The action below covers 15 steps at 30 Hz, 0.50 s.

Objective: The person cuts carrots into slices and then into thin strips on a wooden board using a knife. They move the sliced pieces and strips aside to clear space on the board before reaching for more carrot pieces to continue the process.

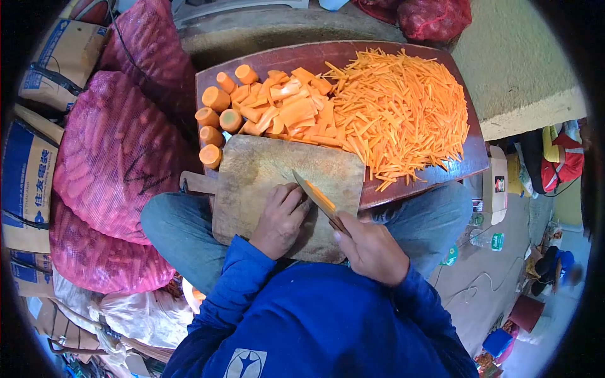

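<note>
My right hand (375, 249) grips a knife (309, 185) by its handle, the blade slanting up and left over a worn wooden cutting board (246, 170). Thin carrot strips (322, 196) lie along the right side of the blade. Close to the blade's left side, my left hand (282, 220) rests on the board with its fingers curled and pressed together; what is under them is hidden. Beyond the board are flat carrot slices (296, 112), several peeled carrot chunks (215, 98) and a large heap of carrot sticks (403, 113).
The food lies on a dark red wooden table (277, 58). Pink mesh sacks of carrots (116, 157) and cardboard boxes (28, 183) stand at the left. A concrete ledge (529, 75) is at the upper right. Plastic bottles (488, 240) lie on the floor; another person (561, 271) is farther right.
</note>
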Each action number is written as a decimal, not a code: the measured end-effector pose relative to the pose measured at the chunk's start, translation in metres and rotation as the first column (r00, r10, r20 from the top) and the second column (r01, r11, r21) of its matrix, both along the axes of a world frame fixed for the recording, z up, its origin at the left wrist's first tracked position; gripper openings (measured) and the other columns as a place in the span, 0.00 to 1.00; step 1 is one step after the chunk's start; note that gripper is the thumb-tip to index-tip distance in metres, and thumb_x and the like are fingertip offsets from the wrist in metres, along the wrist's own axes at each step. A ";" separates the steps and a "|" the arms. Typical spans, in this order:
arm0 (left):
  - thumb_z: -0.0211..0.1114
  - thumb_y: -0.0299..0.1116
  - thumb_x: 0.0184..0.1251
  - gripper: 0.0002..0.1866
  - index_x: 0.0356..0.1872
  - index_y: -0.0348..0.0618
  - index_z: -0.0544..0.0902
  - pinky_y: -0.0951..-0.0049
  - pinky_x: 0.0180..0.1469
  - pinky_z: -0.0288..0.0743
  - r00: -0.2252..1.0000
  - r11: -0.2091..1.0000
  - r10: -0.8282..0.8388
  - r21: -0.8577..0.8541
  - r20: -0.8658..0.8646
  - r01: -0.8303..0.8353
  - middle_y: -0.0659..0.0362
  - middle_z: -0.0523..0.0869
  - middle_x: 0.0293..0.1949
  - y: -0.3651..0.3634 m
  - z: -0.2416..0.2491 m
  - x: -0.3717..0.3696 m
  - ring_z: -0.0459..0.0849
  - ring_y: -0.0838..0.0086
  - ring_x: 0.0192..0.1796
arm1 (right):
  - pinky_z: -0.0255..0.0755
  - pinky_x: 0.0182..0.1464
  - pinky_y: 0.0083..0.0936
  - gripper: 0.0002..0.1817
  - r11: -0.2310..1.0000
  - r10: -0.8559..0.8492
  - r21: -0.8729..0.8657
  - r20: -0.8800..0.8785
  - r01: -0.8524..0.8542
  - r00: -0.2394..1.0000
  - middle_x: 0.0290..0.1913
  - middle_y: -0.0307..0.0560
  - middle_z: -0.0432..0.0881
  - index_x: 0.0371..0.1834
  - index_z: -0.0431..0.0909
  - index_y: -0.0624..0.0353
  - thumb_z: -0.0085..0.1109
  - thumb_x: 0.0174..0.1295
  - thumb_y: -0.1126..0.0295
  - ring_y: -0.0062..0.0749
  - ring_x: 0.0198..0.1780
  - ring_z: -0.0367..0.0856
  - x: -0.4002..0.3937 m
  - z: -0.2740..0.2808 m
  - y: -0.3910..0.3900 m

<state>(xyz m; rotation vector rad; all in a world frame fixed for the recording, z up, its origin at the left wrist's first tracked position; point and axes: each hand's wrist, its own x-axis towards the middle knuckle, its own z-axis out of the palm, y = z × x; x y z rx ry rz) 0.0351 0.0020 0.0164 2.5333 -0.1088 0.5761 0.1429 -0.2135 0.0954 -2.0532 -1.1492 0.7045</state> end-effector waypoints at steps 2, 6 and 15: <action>0.75 0.23 0.54 0.23 0.54 0.32 0.88 0.51 0.63 0.79 1.000 1.000 0.007 -0.001 0.018 -0.007 0.47 0.84 0.53 0.001 -0.001 0.001 0.83 0.50 0.61 | 0.79 0.41 0.61 0.19 0.995 0.038 -0.089 0.002 -0.038 0.999 0.38 0.70 0.87 0.66 0.72 0.64 0.60 0.80 0.64 0.72 0.40 0.88 0.012 -0.004 0.019; 0.76 0.22 0.54 0.22 0.53 0.31 0.88 0.54 0.61 0.81 0.998 1.000 0.024 0.002 0.062 -0.024 0.47 0.85 0.53 0.001 -0.002 0.002 0.84 0.51 0.60 | 0.79 0.42 0.62 0.20 0.998 0.050 -0.043 -0.012 -0.050 0.999 0.37 0.70 0.88 0.65 0.73 0.64 0.60 0.80 0.63 0.72 0.41 0.88 0.016 -0.011 0.023; 0.73 0.22 0.57 0.20 0.52 0.30 0.88 0.54 0.61 0.81 1.000 1.000 0.030 -0.007 0.005 -0.030 0.48 0.86 0.53 0.000 0.000 -0.001 0.84 0.52 0.59 | 0.78 0.42 0.63 0.19 0.998 0.017 -0.054 -0.012 -0.018 1.000 0.39 0.70 0.88 0.64 0.72 0.65 0.58 0.81 0.62 0.71 0.40 0.88 0.005 -0.007 0.023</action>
